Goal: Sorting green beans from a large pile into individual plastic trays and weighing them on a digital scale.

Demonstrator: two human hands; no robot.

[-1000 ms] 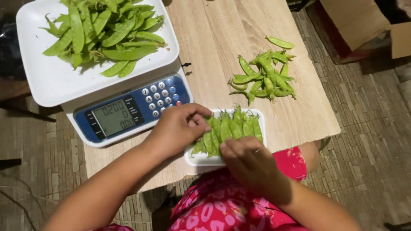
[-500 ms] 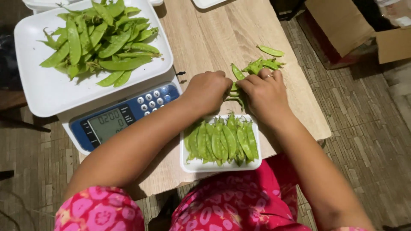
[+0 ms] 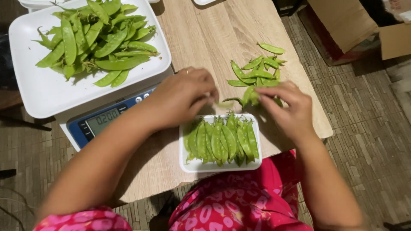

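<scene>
A wooden worktop [image 3: 214, 38] is seen from above, with a person's two bare hands meeting near its centre. The left hand [image 3: 182, 96] is curled shut around what appears to be a single pale pod (blurred, so the grip cannot be told for certain), while the right hand [image 3: 287, 109] is pinched onto pods at the near edge of a loose pile of snow peas [image 3: 257, 75], at about one o'clock. Directly below the hands, at six o'clock, a small white foam tray [image 3: 220, 167] is filled with a neat row of upright pods. A second ago both hands were pressed on this tray; they have since been lifted to the loose pile, suggesting more pods are being gathered. At ten o'clock, a blue digital scale [image 3: 102, 122] is topped by a white pan [image 3: 38, 94] heaped with pods.
</scene>
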